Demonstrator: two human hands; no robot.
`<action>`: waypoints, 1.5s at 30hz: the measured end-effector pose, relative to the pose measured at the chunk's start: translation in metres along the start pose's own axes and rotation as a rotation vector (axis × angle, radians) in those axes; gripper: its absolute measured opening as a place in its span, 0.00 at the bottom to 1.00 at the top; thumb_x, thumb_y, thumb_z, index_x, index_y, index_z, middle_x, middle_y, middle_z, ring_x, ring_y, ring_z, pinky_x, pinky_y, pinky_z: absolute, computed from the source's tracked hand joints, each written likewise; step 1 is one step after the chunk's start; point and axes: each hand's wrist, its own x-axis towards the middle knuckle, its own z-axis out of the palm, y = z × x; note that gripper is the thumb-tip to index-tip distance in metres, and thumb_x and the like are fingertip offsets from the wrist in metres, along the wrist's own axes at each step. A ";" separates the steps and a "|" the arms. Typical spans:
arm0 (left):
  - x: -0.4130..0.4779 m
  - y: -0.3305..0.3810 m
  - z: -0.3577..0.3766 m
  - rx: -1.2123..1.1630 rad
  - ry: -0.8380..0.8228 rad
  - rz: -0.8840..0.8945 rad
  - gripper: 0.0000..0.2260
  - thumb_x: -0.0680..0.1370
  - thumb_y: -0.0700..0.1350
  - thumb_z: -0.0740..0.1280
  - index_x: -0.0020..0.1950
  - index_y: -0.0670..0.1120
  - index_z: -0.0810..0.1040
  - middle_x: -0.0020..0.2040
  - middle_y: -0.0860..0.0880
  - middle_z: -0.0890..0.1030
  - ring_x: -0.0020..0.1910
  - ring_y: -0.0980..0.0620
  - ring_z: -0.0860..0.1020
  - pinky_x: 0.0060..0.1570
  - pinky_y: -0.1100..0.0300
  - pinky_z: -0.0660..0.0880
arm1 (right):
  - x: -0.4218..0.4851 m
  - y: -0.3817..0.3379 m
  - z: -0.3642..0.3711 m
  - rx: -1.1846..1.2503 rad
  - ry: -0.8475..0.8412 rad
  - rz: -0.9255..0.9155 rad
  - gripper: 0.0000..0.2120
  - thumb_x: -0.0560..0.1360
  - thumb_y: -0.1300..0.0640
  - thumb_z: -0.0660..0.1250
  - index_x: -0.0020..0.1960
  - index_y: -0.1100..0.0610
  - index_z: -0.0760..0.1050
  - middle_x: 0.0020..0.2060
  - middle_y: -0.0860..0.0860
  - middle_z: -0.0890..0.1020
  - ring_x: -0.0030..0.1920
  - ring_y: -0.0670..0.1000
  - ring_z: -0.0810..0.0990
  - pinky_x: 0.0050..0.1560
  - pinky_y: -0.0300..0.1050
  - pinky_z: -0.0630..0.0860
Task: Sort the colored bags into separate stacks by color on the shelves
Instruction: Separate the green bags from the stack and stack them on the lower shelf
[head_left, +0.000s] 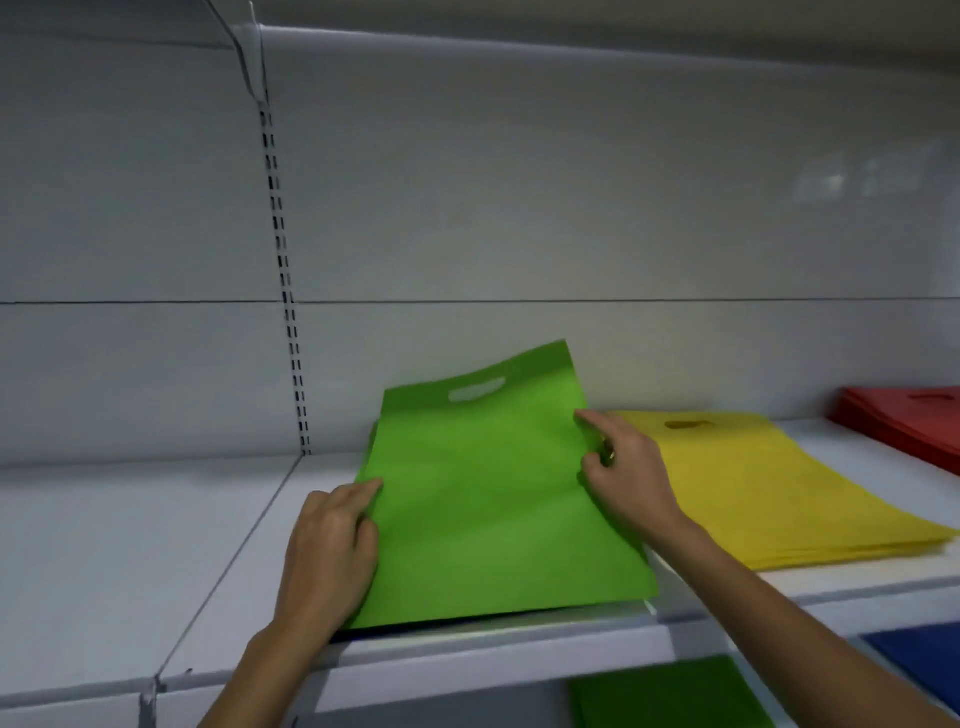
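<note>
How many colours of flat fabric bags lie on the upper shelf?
3: green fabric bags at centre, yellow fabric bags right of them, red fabric bags far right, cropped; more may lie offscreen.

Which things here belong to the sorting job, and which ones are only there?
Belong to the job:
flat green fabric bag, held at its edges by left hand and right hand; yellow fabric bag stack; red fabric bag stack; blue bag and dark green bag below; white shelf.

Only there:
slotted metal upright; white back panel.
</note>
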 end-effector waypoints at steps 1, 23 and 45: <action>-0.006 0.009 -0.001 -0.010 -0.002 0.008 0.18 0.73 0.39 0.59 0.61 0.40 0.77 0.56 0.43 0.80 0.53 0.41 0.74 0.53 0.53 0.69 | -0.006 0.006 -0.012 -0.018 -0.007 0.009 0.24 0.68 0.65 0.62 0.64 0.60 0.74 0.60 0.56 0.78 0.55 0.56 0.78 0.56 0.43 0.70; -0.283 0.302 0.128 -0.410 -0.428 0.271 0.17 0.77 0.41 0.61 0.67 0.48 0.72 0.63 0.54 0.75 0.62 0.57 0.68 0.61 0.69 0.58 | -0.330 0.191 -0.337 -0.419 -0.120 0.523 0.20 0.71 0.65 0.68 0.63 0.63 0.74 0.58 0.60 0.78 0.57 0.59 0.77 0.57 0.50 0.71; -0.228 0.109 0.282 -0.061 -0.411 -0.094 0.21 0.78 0.43 0.61 0.71 0.47 0.64 0.69 0.50 0.69 0.67 0.52 0.64 0.66 0.62 0.59 | -0.239 0.292 -0.028 -0.206 -0.490 0.361 0.34 0.66 0.50 0.57 0.71 0.58 0.62 0.67 0.56 0.69 0.66 0.55 0.67 0.67 0.50 0.65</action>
